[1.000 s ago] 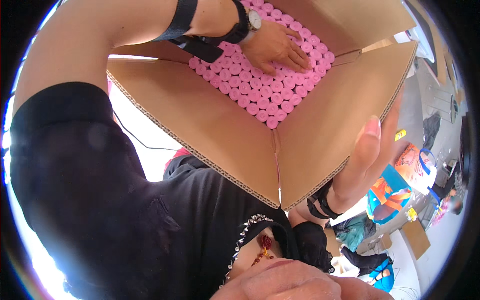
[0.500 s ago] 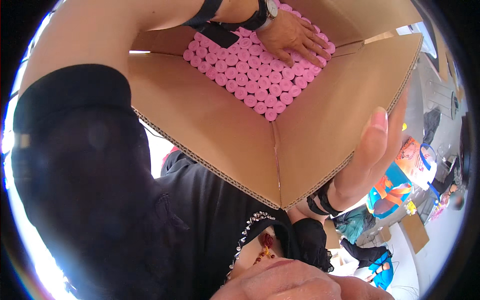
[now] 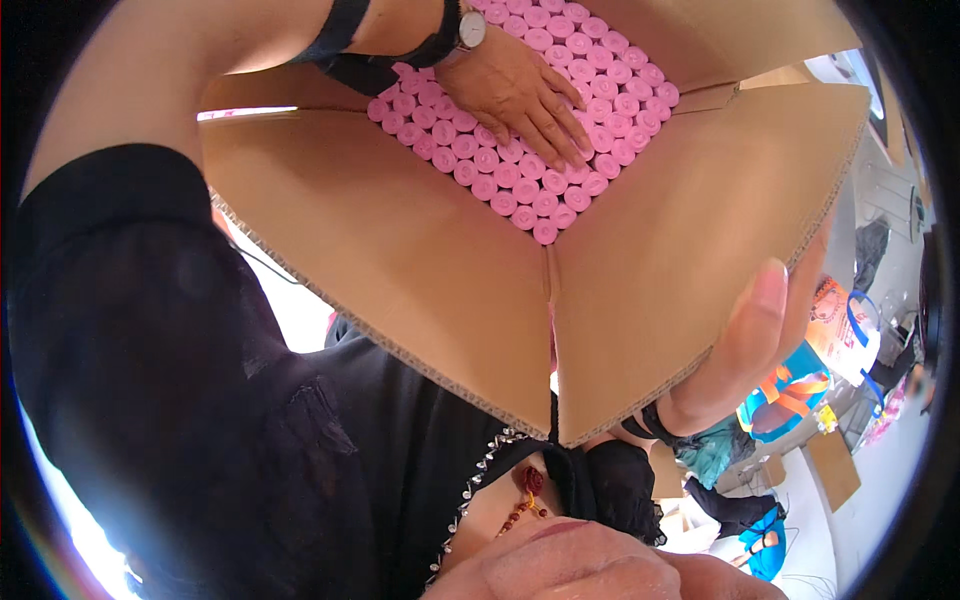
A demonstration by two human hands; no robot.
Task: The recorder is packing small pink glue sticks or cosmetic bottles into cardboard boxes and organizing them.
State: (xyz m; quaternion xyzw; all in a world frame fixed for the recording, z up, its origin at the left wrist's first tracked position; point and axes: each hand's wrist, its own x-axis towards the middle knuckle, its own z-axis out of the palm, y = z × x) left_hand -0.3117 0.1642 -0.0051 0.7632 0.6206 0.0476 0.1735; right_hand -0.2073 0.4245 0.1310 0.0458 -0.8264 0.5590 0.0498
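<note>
My left hand (image 3: 525, 95), with a watch at its wrist, lies palm down on tightly packed pink rolls (image 3: 525, 190). Its fingers are stretched out and hold nothing. The rolls stand on end in rows, showing round, ringed tops; what they are made of I cannot tell. They fill the bottom of an open brown cardboard box (image 3: 400, 210) whose flaps stand up and outward. On the right, my right hand (image 3: 740, 340) grips a flap (image 3: 690, 220), thumb on the inner face and fingers mostly hidden behind it.
Beyond the box, at the right, are a blue bag with orange straps (image 3: 785, 395), an orange-and-white bag (image 3: 840, 330) and teal plastic (image 3: 710, 450). A flat cardboard piece (image 3: 832, 470) lies lower down. Part of another person in blue (image 3: 768, 540) shows at lower right.
My left hand has slid leftward across the rolls. The near flaps have spread lower and wider, and a gap shows between them at the near corner. My right hand keeps its grip.
</note>
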